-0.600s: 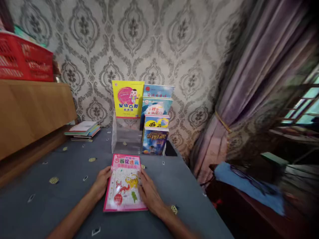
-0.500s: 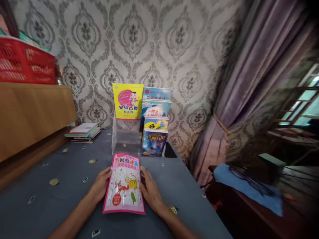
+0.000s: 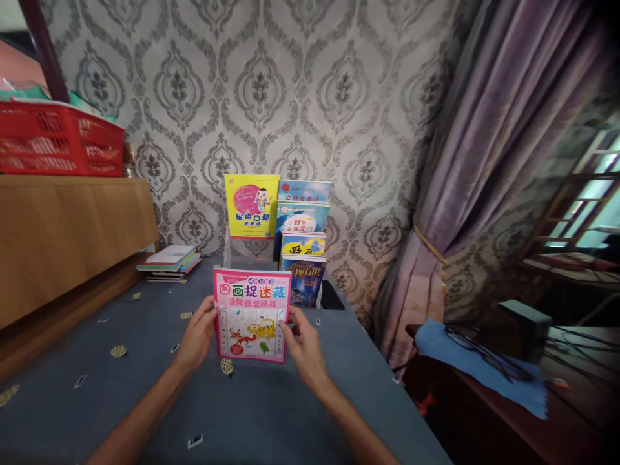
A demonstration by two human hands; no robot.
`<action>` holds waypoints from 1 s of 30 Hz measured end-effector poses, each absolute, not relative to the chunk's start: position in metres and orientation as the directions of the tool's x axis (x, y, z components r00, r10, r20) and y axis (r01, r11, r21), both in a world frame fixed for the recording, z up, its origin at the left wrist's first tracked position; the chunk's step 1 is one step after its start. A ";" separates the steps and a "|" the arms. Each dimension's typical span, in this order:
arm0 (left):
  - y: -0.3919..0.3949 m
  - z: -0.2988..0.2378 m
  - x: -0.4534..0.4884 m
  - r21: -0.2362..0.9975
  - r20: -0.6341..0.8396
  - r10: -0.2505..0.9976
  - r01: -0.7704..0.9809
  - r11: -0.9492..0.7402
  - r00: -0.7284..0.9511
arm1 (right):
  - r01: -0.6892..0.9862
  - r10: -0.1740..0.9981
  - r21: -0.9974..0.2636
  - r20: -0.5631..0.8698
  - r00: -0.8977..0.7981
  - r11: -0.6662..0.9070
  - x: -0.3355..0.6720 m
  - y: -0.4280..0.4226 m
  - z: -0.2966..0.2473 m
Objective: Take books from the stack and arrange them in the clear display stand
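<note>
Both my hands hold a pink picture book (image 3: 252,314) upright above the grey table (image 3: 145,381), its cover facing me. My left hand (image 3: 197,337) grips its left edge and my right hand (image 3: 303,345) grips its right edge, fingers closed on it. Behind the book stands a clear tiered book stand (image 3: 237,248). A yellow book (image 3: 251,205) sits on the stand's top left step. Several blue books (image 3: 303,248) fill its right column. The pink book hides the stand's lower left steps.
A flat stack of books (image 3: 170,261) lies at the table's back left by a wooden cabinet (image 3: 68,239) with a red basket (image 3: 58,139) on top. A purple curtain (image 3: 484,161) hangs on the right. A dark side table with a blue cloth (image 3: 479,371) stands at the right.
The pink book, lying flat on the table before, has been lifted by both hands and tilted upright, closer to the stand.
</note>
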State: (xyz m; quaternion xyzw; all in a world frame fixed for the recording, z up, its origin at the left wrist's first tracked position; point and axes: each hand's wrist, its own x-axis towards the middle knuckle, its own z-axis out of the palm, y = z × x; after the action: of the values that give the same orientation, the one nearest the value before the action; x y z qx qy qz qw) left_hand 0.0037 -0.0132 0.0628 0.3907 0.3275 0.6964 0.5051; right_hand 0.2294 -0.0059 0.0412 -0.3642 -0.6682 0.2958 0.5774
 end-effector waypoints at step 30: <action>0.006 0.030 -0.026 0.862 0.364 0.931 0.378 -0.338 0.002 | 0.336 0.800 -0.749 0.599 -0.024 0.571 0.220 0.016 0.009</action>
State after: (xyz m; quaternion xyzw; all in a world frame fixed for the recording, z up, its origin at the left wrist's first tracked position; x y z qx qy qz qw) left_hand -0.0257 0.0060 0.0304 0.6506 0.5030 0.4958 0.2792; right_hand 0.2198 0.0160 0.0092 -0.4146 -0.6853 0.2065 0.5620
